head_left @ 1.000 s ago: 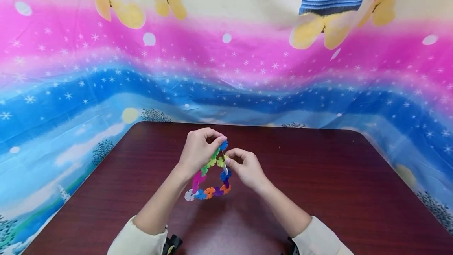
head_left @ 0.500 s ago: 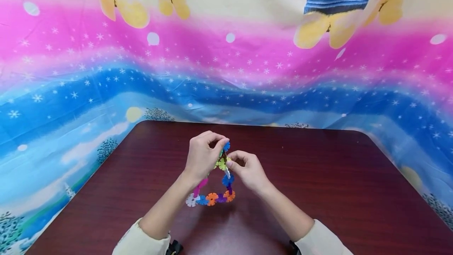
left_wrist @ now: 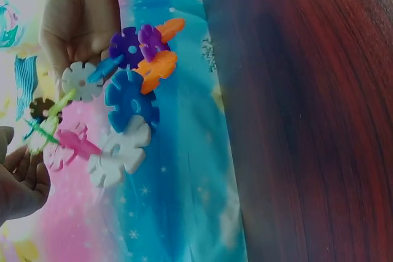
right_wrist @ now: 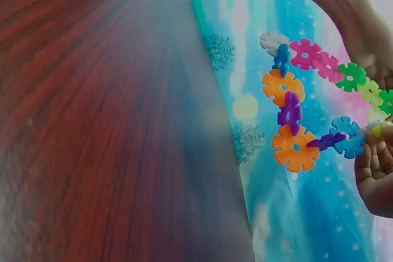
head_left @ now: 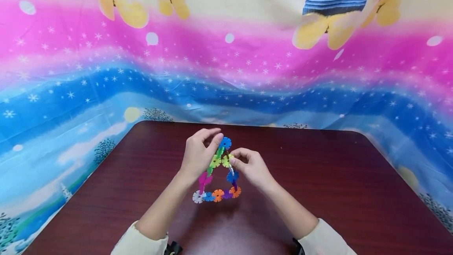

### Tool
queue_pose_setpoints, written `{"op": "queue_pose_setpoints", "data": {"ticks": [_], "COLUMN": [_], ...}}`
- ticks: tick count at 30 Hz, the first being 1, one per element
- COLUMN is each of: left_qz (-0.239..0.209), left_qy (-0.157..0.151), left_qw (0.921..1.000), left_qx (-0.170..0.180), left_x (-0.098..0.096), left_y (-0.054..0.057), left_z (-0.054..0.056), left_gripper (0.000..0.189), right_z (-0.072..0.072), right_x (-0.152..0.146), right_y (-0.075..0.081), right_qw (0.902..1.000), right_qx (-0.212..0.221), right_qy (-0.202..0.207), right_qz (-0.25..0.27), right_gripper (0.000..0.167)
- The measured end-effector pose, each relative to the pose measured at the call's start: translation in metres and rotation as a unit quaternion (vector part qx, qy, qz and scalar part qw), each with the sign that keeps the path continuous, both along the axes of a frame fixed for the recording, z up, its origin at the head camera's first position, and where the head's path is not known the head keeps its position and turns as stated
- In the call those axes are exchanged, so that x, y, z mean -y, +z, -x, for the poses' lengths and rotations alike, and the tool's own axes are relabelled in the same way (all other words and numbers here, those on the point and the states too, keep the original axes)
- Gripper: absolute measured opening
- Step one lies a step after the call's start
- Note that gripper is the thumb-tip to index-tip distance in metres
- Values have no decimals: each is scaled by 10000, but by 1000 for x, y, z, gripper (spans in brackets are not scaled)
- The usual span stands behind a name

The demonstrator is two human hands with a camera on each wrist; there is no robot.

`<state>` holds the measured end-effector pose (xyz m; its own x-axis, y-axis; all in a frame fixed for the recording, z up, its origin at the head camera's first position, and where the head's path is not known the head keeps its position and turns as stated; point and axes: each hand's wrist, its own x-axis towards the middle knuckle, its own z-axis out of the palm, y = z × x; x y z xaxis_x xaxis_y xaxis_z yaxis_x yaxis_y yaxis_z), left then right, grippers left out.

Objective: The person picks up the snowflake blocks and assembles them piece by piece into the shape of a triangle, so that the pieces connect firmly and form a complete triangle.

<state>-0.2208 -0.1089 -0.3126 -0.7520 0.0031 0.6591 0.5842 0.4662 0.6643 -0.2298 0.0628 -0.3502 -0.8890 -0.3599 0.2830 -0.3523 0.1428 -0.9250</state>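
A loop of flower-shaped interlocking plastic discs (head_left: 218, 195) hangs above the table between both hands. It forms a rough triangle, with a blue disc (head_left: 225, 143) at the top and a white disc (head_left: 199, 196) and an orange disc (right_wrist: 295, 148) at the lower corners. My left hand (head_left: 199, 154) holds the upper left side by the green discs, thumb tip at the blue disc's edge. My right hand (head_left: 249, 168) pinches the upper right side at a yellow disc (head_left: 227, 161). A brown disc (left_wrist: 42, 108) shows near the top in the left wrist view.
The dark red wooden table (head_left: 311, 192) spreads under the hands. A printed cloth (head_left: 247, 62) with snowflakes and bear figures hangs behind and along its sides. Dark straps (head_left: 173, 248) show at the cream sleeves.
The left thumb and index finger have moved apart at the top, and more of the blue and green discs shows. The loop has shifted slightly right and turned to face the head view.
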Motion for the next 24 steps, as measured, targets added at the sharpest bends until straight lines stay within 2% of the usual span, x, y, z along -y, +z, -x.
{"op": "queue_pose_setpoints", "data": {"ticks": [4, 7, 10, 14, 18, 24], "left_qz": [-52, -17, 57, 260, 426, 414], "left_qy": [89, -9, -129, -177, -295, -703], "left_qw": [9993, 9965, 9900, 9806, 9726, 9640], "left_qx": [357, 840, 1403, 1935, 2265, 2530], "left_x": [8, 13, 15, 17, 15, 8], "left_y": [-2, -9, -17, -27, -36, -46], "left_z": [0, 0, 0, -1, 0, 2], "left_gripper": [24, 22, 20, 17, 15, 12], "right_z": [3, 6, 9, 12, 15, 16], "right_x": [-7, -13, -20, -31, -40, -45], "right_y": [0, -1, -2, -3, -6, -11], "right_qw": [9994, 9983, 9970, 9946, 9921, 9888], "right_qx": [154, 218, 272, 407, 575, 920], "right_qy": [-306, -533, -723, -950, -1097, -1134], "right_qz": [-3, -3, 41, 102, 196, 297], "right_gripper": [13, 13, 12, 14, 16, 18]}}
